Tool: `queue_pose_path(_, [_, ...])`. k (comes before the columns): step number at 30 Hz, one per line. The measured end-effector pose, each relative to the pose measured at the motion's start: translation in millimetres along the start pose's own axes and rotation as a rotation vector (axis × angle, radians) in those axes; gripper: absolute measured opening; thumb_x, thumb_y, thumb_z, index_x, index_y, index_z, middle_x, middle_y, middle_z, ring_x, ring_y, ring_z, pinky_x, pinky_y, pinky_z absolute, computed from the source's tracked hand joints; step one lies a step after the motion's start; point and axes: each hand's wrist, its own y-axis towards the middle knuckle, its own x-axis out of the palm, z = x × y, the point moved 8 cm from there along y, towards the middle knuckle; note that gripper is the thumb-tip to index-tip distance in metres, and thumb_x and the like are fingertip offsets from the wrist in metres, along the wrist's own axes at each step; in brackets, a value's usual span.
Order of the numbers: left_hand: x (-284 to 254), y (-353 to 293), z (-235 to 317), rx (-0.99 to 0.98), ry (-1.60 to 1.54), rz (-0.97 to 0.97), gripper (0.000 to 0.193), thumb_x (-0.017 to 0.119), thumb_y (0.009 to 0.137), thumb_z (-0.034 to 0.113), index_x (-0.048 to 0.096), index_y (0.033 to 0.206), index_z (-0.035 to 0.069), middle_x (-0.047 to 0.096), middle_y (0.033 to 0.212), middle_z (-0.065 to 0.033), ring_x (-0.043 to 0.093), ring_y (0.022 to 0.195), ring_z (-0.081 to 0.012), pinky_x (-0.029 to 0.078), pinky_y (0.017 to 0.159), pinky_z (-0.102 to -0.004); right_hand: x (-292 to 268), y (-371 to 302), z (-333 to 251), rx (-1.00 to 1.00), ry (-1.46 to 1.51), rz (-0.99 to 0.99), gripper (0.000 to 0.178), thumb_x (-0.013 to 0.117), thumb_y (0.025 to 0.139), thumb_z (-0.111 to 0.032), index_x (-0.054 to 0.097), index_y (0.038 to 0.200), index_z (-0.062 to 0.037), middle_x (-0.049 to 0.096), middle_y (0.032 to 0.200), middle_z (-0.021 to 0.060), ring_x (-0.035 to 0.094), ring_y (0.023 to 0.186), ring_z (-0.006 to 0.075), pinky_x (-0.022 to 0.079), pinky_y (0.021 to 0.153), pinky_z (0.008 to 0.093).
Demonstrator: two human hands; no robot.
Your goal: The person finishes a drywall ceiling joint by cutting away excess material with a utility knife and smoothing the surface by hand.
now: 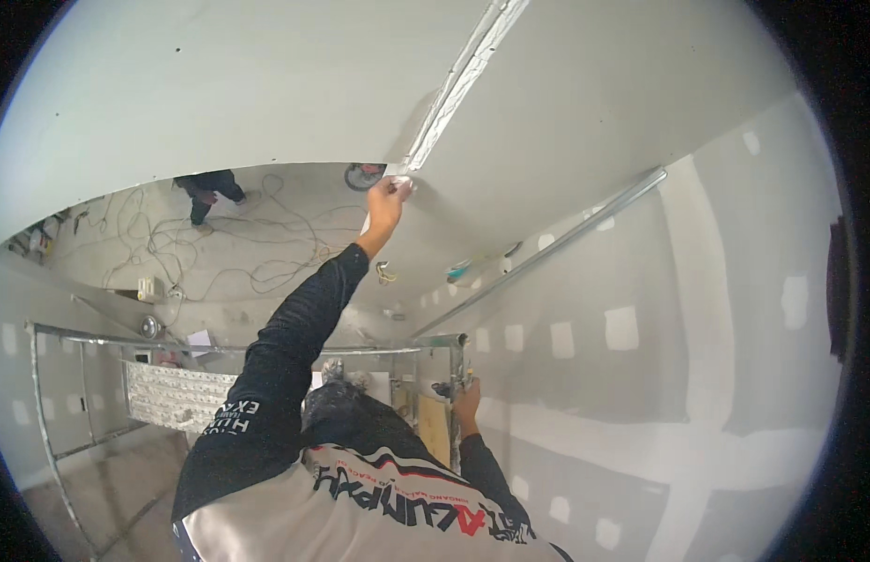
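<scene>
My left hand (386, 208) is raised at arm's length to the edge of the ceiling board (566, 112), its fingers pinched on the end of a white strip (402, 180). From there a ridged white band of wet-looking compound (463, 89) runs up along a joint in the board. Lower down, my right hand (468, 403) is closed beside the corner post of the metal scaffold (457, 351). A small thing sticks up out of its fingers, too small to make out.
Below the scaffold platform (177, 393), cables (257, 276) lie tangled across the floor. Another person (210, 192) stands down there, partly hidden by the board edge. A long metal channel (557, 244) slants beside the wall (622, 281), which has white filler patches. A small fan (151, 326) stands at left.
</scene>
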Motion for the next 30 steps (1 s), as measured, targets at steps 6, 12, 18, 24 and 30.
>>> queue_pose_path(6, [58, -23, -3, -0.482, -0.398, 0.133, 0.013, 0.072, 0.097, 0.013, 0.068, 0.096, 0.0, 0.072, 0.083, -0.0044, 0.065, 0.068, -0.0112, 0.05, 0.062, -0.024, -8, -9, 33, 0.038, 0.047, 0.047, 0.061, 0.068, 0.092, -0.007, 0.041, 0.144, 0.0091, 0.066, 0.108, 0.0359, 0.066, 0.098, 0.0505, 0.051, 0.082, 0.0529])
queue_pose_path(12, [63, -12, -11, -0.538, -0.454, 0.22, 0.012, 0.068, 0.099, 0.014, 0.069, 0.098, 0.003, 0.071, 0.084, -0.0042, 0.065, 0.069, -0.0125, 0.05, 0.062, -0.0271, -16, -13, 17, -0.083, 0.025, 0.172, 0.041, 0.069, 0.089, -0.01, 0.048, 0.123, 0.0004, 0.068, 0.104, 0.0298, 0.066, 0.096, 0.0499, 0.05, 0.084, 0.0533])
queue_pose_path(18, [56, 1, -30, -0.68, -0.813, 0.366, 0.017, 0.068, 0.098, 0.014, 0.062, 0.109, 0.001, 0.066, 0.094, -0.0034, 0.062, 0.079, -0.0143, 0.051, 0.068, -0.0299, 2, -1, 30, 0.068, 0.065, 0.039, 0.043, 0.069, 0.089, -0.009, 0.047, 0.125, 0.0009, 0.067, 0.104, 0.0312, 0.066, 0.103, 0.0505, 0.049, 0.085, 0.0541])
queue_pose_path(24, [94, -42, -10, -0.591, -0.832, 0.098, 0.015, 0.067, 0.1, 0.014, 0.061, 0.111, 0.005, 0.063, 0.092, -0.0016, 0.057, 0.076, -0.0113, 0.047, 0.072, -0.0278, -5, -8, 73, -0.083, 0.042, 0.19, 0.045, 0.069, 0.089, -0.009, 0.049, 0.128, 0.0022, 0.067, 0.109, 0.0313, 0.065, 0.106, 0.0509, 0.05, 0.089, 0.0523])
queue_pose_path(30, [74, -28, -22, -0.607, -0.645, 0.186, 0.015, 0.069, 0.098, 0.011, 0.063, 0.11, 0.004, 0.065, 0.087, -0.0016, 0.061, 0.072, -0.0121, 0.049, 0.066, -0.0273, -5, 6, 59, -0.006, 0.1, 0.045, 0.049, 0.072, 0.087, -0.01, 0.051, 0.129, 0.0043, 0.065, 0.118, 0.03, 0.064, 0.113, 0.0465, 0.049, 0.096, 0.0489])
